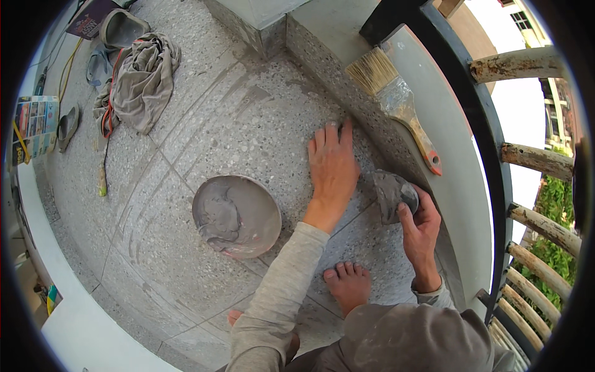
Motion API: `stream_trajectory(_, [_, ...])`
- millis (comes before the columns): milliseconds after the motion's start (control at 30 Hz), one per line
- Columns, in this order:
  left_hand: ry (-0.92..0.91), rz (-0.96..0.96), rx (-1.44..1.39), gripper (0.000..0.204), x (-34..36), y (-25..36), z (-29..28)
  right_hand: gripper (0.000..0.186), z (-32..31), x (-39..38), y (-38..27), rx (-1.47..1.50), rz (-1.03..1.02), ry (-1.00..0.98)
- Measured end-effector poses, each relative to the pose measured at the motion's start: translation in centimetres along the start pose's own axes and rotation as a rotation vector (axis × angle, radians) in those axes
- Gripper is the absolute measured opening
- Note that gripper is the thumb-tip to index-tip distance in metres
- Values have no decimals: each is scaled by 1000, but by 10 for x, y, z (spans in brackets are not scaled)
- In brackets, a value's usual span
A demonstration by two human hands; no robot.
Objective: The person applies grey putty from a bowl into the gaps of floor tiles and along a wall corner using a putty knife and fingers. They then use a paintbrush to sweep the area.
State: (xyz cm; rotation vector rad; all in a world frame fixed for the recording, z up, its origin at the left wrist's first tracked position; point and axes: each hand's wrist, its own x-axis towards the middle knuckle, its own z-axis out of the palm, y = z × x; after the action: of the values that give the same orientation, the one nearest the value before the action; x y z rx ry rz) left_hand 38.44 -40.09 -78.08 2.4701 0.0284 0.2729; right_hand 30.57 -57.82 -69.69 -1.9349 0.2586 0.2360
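Observation:
My left hand (333,166) reaches over the speckled tile floor, palm down and apparently empty. Its fingers are stretched out, with the index fingertip at the joint where the floor meets the low step. In my right hand (423,226) is a rounded, cup-like piece smeared with grey paste (393,196), gripped between thumb and fingers close to the step. To the left of my left forearm sits a round bowl (277,214). Wet grey paste (222,214) lies heaped inside it and streaks its wall.
A wide paintbrush (396,99) rests on the step's ledge beside the railing (496,155). Crumpled grey cloth (145,80), a shoe (123,30), a box (90,22) and a patterned container (37,127) are at upper left. My bare foot (348,286) stands between my arms.

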Motion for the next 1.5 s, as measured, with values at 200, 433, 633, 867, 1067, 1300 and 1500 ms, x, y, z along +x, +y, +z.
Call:
stream_trajectory(200, [-102, 114, 158, 43, 11, -11, -2, 37, 2, 0, 5, 29, -1, -8])
stream_trajectory(433, [-130, 5, -352, 31, -11, -3, -22, 37, 6, 7, 0, 10, -19, -19])
stream_trajectory(633, [57, -216, -614, 32, -25, -4, -63, 40, 29, 26, -11, 267, 107, -83])
stream_trajectory(867, [114, -213, -469, 37, -36, -22, -92, 43, 74, 58, -21, 636, 336, -205])
stream_trajectory(1067, [137, -206, -445, 40, -30, -42, -106, 35, 108, 63, -53, 571, 218, -324])
stream_trajectory(1300, [122, -254, -510, 41, -31, -47, -123, 35, 117, 59, -55, 569, 191, -377])
stream_trajectory(1500, [121, -252, -394, 44, -26, -58, -129, 39, 116, 77, -51, 67, -217, -196])
